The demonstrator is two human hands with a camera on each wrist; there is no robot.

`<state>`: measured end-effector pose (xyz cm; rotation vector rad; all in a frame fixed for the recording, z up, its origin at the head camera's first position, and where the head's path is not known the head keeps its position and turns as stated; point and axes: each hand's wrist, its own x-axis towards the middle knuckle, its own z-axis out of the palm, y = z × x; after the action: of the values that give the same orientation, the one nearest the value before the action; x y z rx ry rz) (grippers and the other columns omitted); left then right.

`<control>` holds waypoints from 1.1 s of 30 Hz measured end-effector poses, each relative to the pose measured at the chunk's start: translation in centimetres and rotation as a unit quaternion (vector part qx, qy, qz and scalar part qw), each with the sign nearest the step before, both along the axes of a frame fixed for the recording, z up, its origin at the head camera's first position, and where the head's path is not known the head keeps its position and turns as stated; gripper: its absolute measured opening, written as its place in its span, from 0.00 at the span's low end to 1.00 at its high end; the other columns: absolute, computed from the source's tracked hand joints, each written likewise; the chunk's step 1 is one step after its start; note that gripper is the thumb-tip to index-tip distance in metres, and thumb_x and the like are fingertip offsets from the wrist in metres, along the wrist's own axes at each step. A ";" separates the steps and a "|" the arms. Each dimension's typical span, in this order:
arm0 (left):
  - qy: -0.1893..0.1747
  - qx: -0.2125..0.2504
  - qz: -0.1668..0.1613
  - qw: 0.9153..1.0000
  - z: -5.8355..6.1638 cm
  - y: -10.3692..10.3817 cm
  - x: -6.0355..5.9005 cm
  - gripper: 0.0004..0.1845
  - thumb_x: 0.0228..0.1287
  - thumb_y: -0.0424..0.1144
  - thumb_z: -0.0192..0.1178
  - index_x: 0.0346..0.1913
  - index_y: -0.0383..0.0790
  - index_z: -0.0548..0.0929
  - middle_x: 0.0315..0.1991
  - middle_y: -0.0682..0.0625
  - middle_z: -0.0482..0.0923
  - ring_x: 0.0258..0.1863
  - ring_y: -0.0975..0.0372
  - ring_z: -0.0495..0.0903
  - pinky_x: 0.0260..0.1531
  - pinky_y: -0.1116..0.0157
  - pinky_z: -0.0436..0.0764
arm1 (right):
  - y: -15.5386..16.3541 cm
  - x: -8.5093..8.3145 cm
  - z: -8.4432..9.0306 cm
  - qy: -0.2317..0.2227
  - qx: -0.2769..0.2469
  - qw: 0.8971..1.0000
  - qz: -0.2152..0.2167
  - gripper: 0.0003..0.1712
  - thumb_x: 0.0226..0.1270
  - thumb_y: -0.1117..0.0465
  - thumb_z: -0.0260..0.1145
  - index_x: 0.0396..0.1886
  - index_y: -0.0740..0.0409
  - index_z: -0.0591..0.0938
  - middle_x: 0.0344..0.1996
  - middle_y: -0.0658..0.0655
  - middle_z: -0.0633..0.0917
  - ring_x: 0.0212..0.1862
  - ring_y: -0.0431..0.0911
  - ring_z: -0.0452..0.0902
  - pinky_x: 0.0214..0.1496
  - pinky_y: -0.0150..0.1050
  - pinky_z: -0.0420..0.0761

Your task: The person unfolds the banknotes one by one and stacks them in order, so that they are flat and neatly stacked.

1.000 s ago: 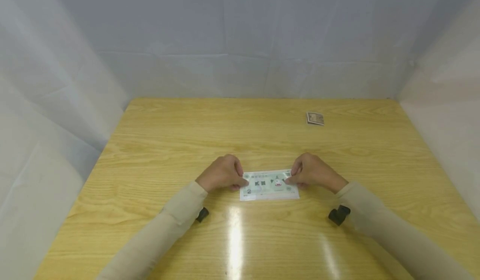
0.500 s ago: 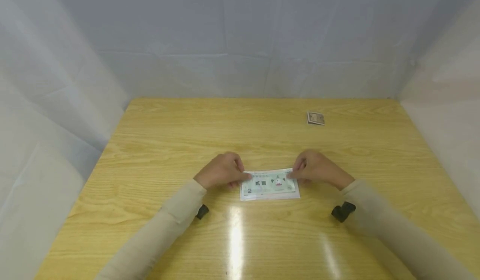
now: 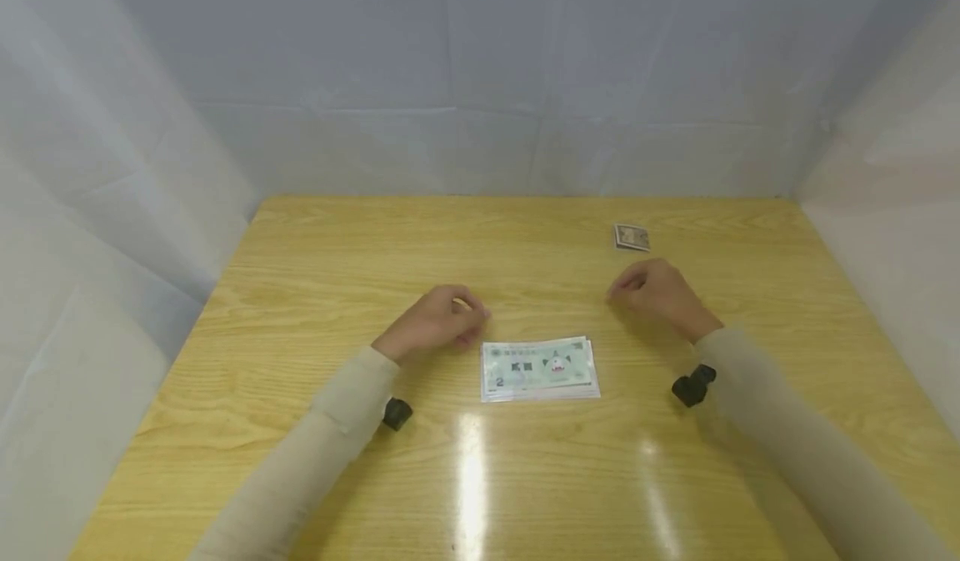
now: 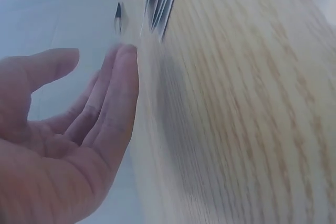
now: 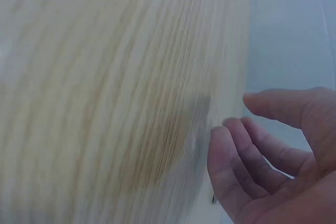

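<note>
both hands (image 3: 442, 321) beside banknotes (image 3: 538, 368)

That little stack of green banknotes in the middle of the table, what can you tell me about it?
The stack of banknotes lies flat on the wooden table, long side toward the person. The notes look like pale green and white paper with dark print, a small red mark and a "2" at the near left corner. Edges are slightly fanned, as the left wrist view shows. Nothing touches it: the left hand and right hand are both apart from it.
</note>
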<state>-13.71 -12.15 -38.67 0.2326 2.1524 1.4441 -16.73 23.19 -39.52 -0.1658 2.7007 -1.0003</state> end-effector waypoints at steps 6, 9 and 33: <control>-0.004 0.043 0.033 0.999 0.3 0.2 -0.3 0.14 0.73 0.33 0.58 0.57 0.29 0.78 0.51 0.33 0.82 0.51 0.45 0.83 0.55 0.55 0.86 | 1.2 -1.7 -0.2 0.043 0.020 0.998 -0.038 0.15 0.72 0.60 0.65 0.47 0.69 0.84 0.46 0.69 0.85 0.49 0.60 0.81 0.52 0.55 0.84; -0.009 0.050 0.043 0.998 0.2 0.3 -0.5 0.20 0.73 0.35 0.59 0.62 0.29 0.75 0.56 0.35 0.80 0.56 0.46 0.81 0.59 0.56 0.83 | 1.7 -2.4 -0.4 0.060 0.029 0.997 -0.048 0.20 0.74 0.59 0.64 0.52 0.74 0.82 0.50 0.73 0.83 0.51 0.64 0.80 0.53 0.58 0.83; -0.064 0.125 0.114 0.984 -0.7 2.2 -2.2 0.32 0.74 0.37 0.57 0.75 0.29 0.60 0.66 0.35 0.72 0.64 0.47 0.75 0.66 0.56 0.77 | 2.2 -5.1 -2.6 0.109 0.053 0.992 -0.020 0.12 0.68 0.66 0.60 0.29 0.73 0.77 0.22 0.61 0.73 0.29 0.54 0.67 0.29 0.45 0.69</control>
<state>-15.95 -9.92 -39.39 -0.0190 1.9422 1.8090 -21.81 25.35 -42.14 -0.2114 2.9579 -0.8937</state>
